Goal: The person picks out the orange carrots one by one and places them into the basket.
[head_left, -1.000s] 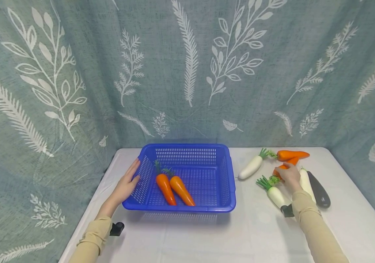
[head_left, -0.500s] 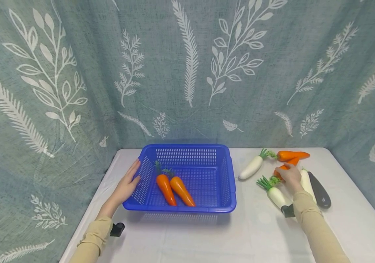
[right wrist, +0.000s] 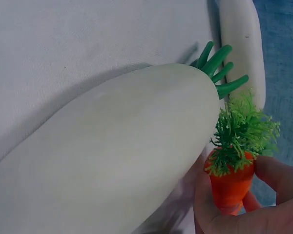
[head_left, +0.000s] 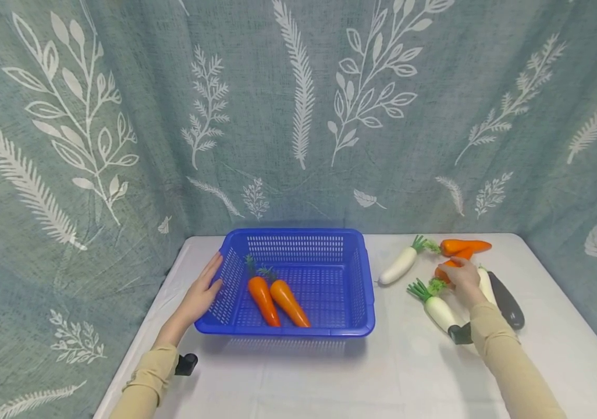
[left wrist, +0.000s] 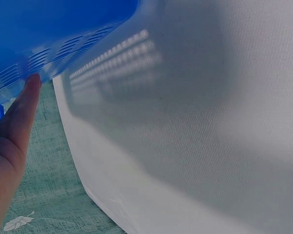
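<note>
Currently my right hand [head_left: 466, 279] pinches an orange carrot [right wrist: 230, 189] between thumb and fingers, just below its leafy top, while my left hand [head_left: 199, 298] rests, fingers extended, against the left side of a blue basket [head_left: 285, 332]. The pinched carrot is on the table's [head_left: 382, 378] right, between a stubby white radish [head_left: 441, 314] and another carrot [head_left: 468, 247]. Two carrots [head_left: 263, 299] lie inside the basket.

Rightward, a pale vegetable [head_left: 486, 285] and an eggplant [head_left: 506, 299] hem my right hand [head_left: 467, 279]; leftward, a radish [head_left: 399, 266] and the basket [head_left: 369, 291] block me low; above them I could pass.
</note>
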Demonstrator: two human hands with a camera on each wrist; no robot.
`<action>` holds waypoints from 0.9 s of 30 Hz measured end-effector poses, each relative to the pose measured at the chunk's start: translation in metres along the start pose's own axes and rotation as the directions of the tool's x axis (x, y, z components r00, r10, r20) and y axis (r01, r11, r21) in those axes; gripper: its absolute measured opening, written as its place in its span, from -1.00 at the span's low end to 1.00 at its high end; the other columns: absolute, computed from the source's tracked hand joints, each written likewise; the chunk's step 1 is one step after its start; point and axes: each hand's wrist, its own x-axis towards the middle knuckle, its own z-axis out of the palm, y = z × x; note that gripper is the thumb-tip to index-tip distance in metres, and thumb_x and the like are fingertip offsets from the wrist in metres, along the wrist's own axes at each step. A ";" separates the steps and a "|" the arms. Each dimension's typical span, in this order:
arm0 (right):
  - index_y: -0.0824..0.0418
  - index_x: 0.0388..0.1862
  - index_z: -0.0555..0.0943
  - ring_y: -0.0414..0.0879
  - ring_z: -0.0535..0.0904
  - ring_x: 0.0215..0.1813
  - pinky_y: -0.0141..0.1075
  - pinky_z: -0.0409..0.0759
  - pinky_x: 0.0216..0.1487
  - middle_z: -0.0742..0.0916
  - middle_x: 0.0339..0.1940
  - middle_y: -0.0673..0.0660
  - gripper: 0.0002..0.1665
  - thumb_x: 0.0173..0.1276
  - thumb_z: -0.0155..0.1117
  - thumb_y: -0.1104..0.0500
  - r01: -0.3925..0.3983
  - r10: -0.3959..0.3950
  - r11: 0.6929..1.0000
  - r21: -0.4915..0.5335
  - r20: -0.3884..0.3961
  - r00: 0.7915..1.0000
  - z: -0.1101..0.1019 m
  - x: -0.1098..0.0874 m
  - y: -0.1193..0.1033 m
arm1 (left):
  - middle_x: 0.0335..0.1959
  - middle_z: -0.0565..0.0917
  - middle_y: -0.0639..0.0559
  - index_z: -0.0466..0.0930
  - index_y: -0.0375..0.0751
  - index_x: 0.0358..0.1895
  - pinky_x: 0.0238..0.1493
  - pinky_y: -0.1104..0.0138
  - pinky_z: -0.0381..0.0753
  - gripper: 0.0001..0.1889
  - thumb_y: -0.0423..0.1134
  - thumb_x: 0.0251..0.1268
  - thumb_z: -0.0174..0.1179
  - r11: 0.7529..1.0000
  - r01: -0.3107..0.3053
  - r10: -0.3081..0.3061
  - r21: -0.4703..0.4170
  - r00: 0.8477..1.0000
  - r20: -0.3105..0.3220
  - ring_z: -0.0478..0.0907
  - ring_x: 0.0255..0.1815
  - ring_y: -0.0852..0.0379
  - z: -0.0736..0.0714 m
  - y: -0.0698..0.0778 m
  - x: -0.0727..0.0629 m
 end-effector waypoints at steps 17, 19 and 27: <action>0.36 0.47 0.09 -0.29 0.38 -0.62 -0.49 0.49 -0.55 0.25 0.41 0.47 -0.22 0.34 0.07 0.16 0.000 0.001 0.997 0.083 -0.007 1.000 -0.009 -0.002 -0.001 | 0.52 -0.08 -0.34 -0.05 -0.44 0.46 0.47 -0.19 -0.11 -0.43 -0.43 0.43 -0.19 1.000 -0.014 0.014 -0.009 1.000 -0.003 -0.15 0.51 -0.36 0.000 0.002 0.000; 0.34 0.47 0.10 -0.31 0.38 -0.63 -0.49 0.49 -0.54 0.27 0.41 0.44 -0.22 0.34 0.07 0.15 -0.004 0.005 0.997 0.082 -0.008 1.000 -0.010 -0.003 -0.002 | 0.52 -0.08 -0.34 -0.05 -0.44 0.46 0.47 -0.19 -0.12 -0.43 -0.43 0.44 -0.19 1.000 -0.012 0.012 -0.011 1.000 -0.003 -0.15 0.51 -0.36 0.000 0.001 0.000; 0.33 0.48 0.09 -0.32 0.35 -0.65 -0.49 0.47 -0.55 0.26 0.41 0.43 -0.19 0.28 0.07 0.14 -0.012 0.014 0.995 0.099 -0.013 1.000 -0.012 -0.005 -0.002 | 0.52 -0.09 -0.32 -0.06 -0.41 0.47 0.48 -0.18 -0.12 -0.43 -0.42 0.44 -0.19 1.000 -0.002 0.002 -0.010 1.000 -0.002 -0.16 0.51 -0.35 0.000 0.001 0.001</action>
